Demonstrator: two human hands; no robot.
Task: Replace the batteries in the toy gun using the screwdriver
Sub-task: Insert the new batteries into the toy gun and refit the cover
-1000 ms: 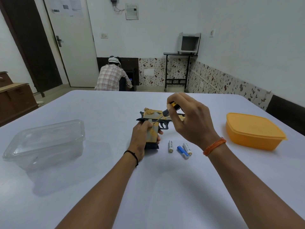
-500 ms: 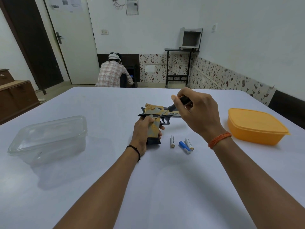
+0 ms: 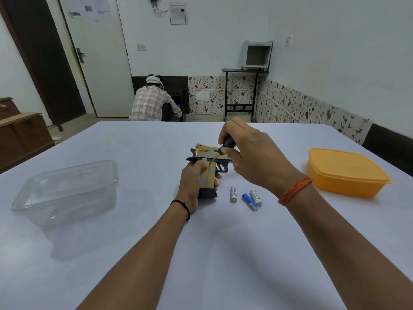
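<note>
- The yellow-and-black plastic toy gun (image 3: 209,163) is lying at frame centre on the white desk (image 3: 138,142); the left hand (image 3: 192,186) is gripping its handle.
- The right hand (image 3: 248,153) is clasping the black-handled screwdriver (image 3: 220,151), tip on the grip: it could slip off the screw.
- Three loose cylindrical batteries (image 3: 245,195) are lying just right of the gun and might roll.
- A clear plastic lidded box (image 3: 64,193) is sitting at left, an orange lidded tub (image 3: 344,173) at right; a person is crouching by the far wall.

A toy gun (image 3: 207,166) lies at the centre of the surface (image 3: 201,253), three batteries (image 3: 245,196) just right of it, a lidded container (image 3: 64,193) far left, another container (image 3: 346,173) far right.
</note>
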